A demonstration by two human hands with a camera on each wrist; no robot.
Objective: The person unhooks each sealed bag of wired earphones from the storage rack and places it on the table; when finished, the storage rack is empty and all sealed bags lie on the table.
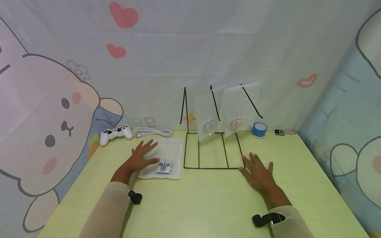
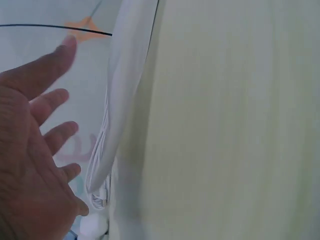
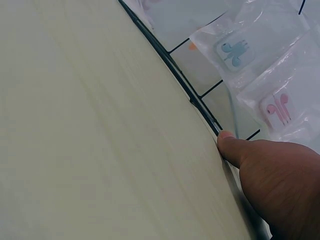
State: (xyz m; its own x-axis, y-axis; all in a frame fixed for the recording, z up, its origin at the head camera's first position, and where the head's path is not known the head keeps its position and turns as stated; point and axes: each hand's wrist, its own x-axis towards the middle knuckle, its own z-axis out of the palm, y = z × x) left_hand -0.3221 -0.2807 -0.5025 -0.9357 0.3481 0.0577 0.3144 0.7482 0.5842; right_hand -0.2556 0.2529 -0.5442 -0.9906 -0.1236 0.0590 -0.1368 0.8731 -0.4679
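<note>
My left hand (image 1: 140, 157) spreads its fingers over a clear-and-white zip bag (image 1: 171, 147) that lies on the table and holds white earphones (image 1: 164, 167). In the left wrist view those fingers are straight and grip nothing; whether they touch the bag I cannot tell. A black wire display rack (image 1: 212, 168) stands right of the bag. My right hand (image 1: 258, 172) is at the rack's front right corner, its thumb (image 3: 231, 145) against the base wire. Two similar bags hang on the rack's hooks, one with blue earphones (image 3: 235, 52), the other with pink earphones (image 3: 277, 110).
A white game controller (image 1: 116, 134) and a coiled white cable (image 1: 152, 132) lie at the back left. Behind my right hand stand a blue round speaker (image 1: 259, 131), a small black player (image 1: 279, 132) and a pink one (image 1: 290, 132). The rack's left hook (image 1: 183, 105) is bare.
</note>
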